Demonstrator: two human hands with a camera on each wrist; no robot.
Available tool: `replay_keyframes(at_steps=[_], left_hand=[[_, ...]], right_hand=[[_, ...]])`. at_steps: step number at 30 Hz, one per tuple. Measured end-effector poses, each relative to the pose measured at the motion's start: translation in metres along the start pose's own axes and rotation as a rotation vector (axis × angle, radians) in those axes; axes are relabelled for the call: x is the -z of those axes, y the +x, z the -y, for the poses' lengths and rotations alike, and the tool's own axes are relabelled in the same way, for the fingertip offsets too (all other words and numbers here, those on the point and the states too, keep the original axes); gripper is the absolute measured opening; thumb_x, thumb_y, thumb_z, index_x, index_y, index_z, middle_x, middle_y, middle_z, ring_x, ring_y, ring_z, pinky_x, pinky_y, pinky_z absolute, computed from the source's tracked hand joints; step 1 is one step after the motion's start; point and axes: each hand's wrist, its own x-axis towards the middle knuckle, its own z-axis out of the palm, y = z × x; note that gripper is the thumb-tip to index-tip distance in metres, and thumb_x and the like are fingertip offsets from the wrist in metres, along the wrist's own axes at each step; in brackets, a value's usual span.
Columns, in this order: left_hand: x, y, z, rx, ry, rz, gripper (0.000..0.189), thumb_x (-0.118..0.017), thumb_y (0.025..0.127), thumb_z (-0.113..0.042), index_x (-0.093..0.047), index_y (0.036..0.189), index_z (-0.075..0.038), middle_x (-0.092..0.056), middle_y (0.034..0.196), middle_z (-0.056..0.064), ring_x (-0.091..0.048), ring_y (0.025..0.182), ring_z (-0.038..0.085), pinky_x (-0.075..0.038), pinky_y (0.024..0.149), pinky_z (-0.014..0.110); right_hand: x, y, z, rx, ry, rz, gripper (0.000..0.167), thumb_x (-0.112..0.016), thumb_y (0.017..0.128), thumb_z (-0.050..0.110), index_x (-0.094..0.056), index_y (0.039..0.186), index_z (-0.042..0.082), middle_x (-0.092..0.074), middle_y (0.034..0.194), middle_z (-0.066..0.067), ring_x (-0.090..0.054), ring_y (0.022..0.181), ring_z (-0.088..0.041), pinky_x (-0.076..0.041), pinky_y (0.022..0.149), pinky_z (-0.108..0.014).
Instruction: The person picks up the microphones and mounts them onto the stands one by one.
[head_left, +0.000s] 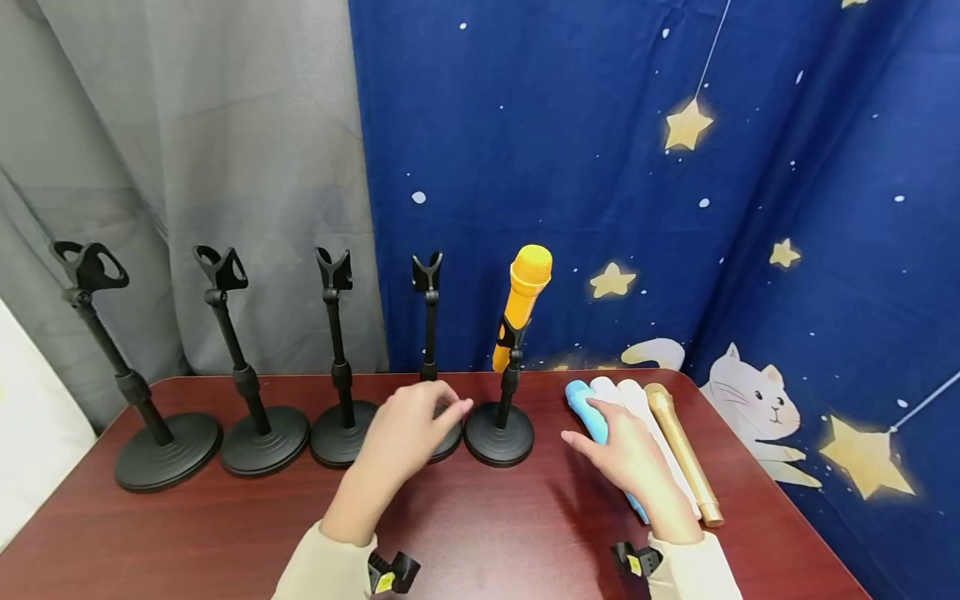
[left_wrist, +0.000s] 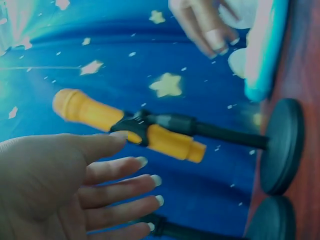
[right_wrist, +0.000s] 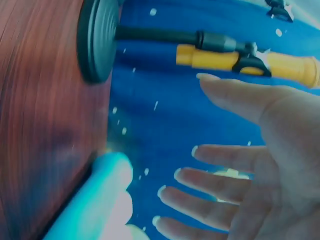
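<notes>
Writing first: the left wrist unit (head_left: 401, 572) and right wrist unit (head_left: 636, 560) each carry a yellow tag; any print on them is too small to read.

Left hand (head_left: 408, 429): holds nothing, fingers spread, in front of stand 4 (head_left: 431, 321). It covers part of that stand's base. In its wrist view the thumb tip overlaps the clip of stand 5 (head_left: 499, 437); contact can't be told from that angle.

Right hand (head_left: 630, 454): holds nothing, fingers apart, over the blue mic (head_left: 585, 404). Wrist view shows a gap between fingers and mic. The hand hides the blue mic's middle and part of the inner white mic (head_left: 602, 386).

Yellow mic (head_left: 523, 296): in the clip of stand 5, tilted, head up. Its head is cut off in the right wrist view.

Outer white mic (head_left: 639, 402) and gold mic (head_left: 682, 454) lie beside the blue one on the table (head_left: 487, 533). Blue mic is washed out and cropped in both wrist views.

Stand 1 (head_left: 168, 454), stand 2 (head_left: 265, 442) and stand 3 (head_left: 342, 437) stand upright, left of stand 4.
</notes>
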Motion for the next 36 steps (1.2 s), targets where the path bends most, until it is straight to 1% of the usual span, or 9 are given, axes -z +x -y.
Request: replay_keyframes(at_steps=[2,5,9,12,14,20,26,31,36], left_hand=[[0.007,0.000,0.004,0.040,-0.029,-0.090,0.017,-0.069,0.096,-0.039,-0.075,0.094,-0.023,-0.074,0.086,-0.004,-0.060,0.071,0.011,-0.049,0.062,0.031],[0.013,0.001,0.012,0.087,-0.083,-0.196,0.019,-0.068,0.096,-0.037,-0.074,0.102,-0.019,-0.075,0.093,0.000,-0.065,0.075,0.015,-0.054,0.067,0.035],[0.014,0.004,0.020,0.114,-0.142,-0.257,0.032,-0.069,0.096,-0.035,-0.068,0.121,-0.015,-0.072,0.116,0.007,-0.069,0.103,0.024,-0.057,0.086,0.045],[0.012,0.007,0.026,0.122,-0.162,-0.253,0.047,-0.070,0.095,-0.035,-0.060,0.135,-0.012,-0.066,0.128,0.012,-0.063,0.120,0.030,-0.054,0.096,0.050],[0.009,0.010,0.030,0.125,-0.177,-0.239,0.056,-0.071,0.094,-0.036,-0.054,0.141,-0.011,-0.063,0.134,0.014,-0.060,0.125,0.031,-0.052,0.100,0.053],[-0.004,0.016,0.042,0.131,-0.254,-0.180,0.071,-0.073,0.092,-0.040,-0.045,0.150,-0.010,-0.054,0.148,0.013,-0.056,0.133,0.033,-0.050,0.105,0.055],[-0.016,0.020,0.049,0.125,-0.318,-0.147,0.069,-0.073,0.093,-0.039,-0.046,0.149,-0.010,-0.056,0.147,0.014,-0.058,0.132,0.033,-0.051,0.105,0.053],[-0.022,0.022,0.049,0.105,-0.367,-0.163,0.062,-0.072,0.094,-0.035,-0.050,0.147,-0.011,-0.061,0.143,0.014,-0.061,0.130,0.031,-0.052,0.105,0.049],[-0.024,0.023,0.049,0.101,-0.389,-0.169,0.059,-0.072,0.095,-0.032,-0.052,0.146,-0.011,-0.063,0.140,0.015,-0.062,0.128,0.032,-0.053,0.104,0.047]], right_hand=[[0.000,0.000,-0.006,-0.037,-0.032,-0.006,0.067,-0.075,0.089,0.042,-0.058,0.138,-0.001,-0.062,0.138,-0.023,-0.059,0.127,-0.042,-0.047,0.106,-0.058],[0.000,0.002,-0.014,-0.103,-0.078,0.003,0.071,-0.073,0.089,0.045,-0.056,0.140,-0.003,-0.061,0.138,-0.026,-0.059,0.126,-0.044,-0.048,0.102,-0.060],[-0.001,0.004,-0.024,-0.170,-0.125,0.059,0.084,-0.072,0.087,0.055,-0.051,0.141,-0.007,-0.058,0.137,-0.031,-0.059,0.123,-0.047,-0.049,0.098,-0.062],[0.000,0.005,-0.028,-0.200,-0.137,0.097,0.096,-0.071,0.084,0.064,-0.049,0.140,-0.010,-0.058,0.135,-0.034,-0.060,0.120,-0.048,-0.049,0.098,-0.061],[0.001,0.005,-0.030,-0.214,-0.141,0.109,0.100,-0.072,0.081,0.066,-0.049,0.140,-0.012,-0.058,0.134,-0.035,-0.060,0.119,-0.048,-0.050,0.099,-0.060],[0.003,0.005,-0.033,-0.230,-0.154,0.114,0.092,-0.080,0.080,0.055,-0.052,0.137,-0.011,-0.059,0.133,-0.035,-0.062,0.116,-0.047,-0.050,0.098,-0.059],[-0.002,0.006,-0.032,-0.213,-0.176,0.078,0.081,-0.083,0.077,0.049,-0.059,0.127,-0.011,-0.067,0.119,-0.032,-0.067,0.101,-0.044,-0.054,0.088,-0.057],[-0.008,0.007,-0.031,-0.245,-0.175,0.088,0.078,-0.083,0.078,0.050,-0.060,0.125,-0.008,-0.068,0.117,-0.029,-0.067,0.099,-0.039,-0.054,0.084,-0.058],[-0.015,0.006,-0.031,-0.229,-0.197,0.057,0.073,-0.086,0.076,0.043,-0.060,0.122,-0.008,-0.069,0.108,-0.027,-0.068,0.093,-0.038,-0.054,0.079,-0.057]])
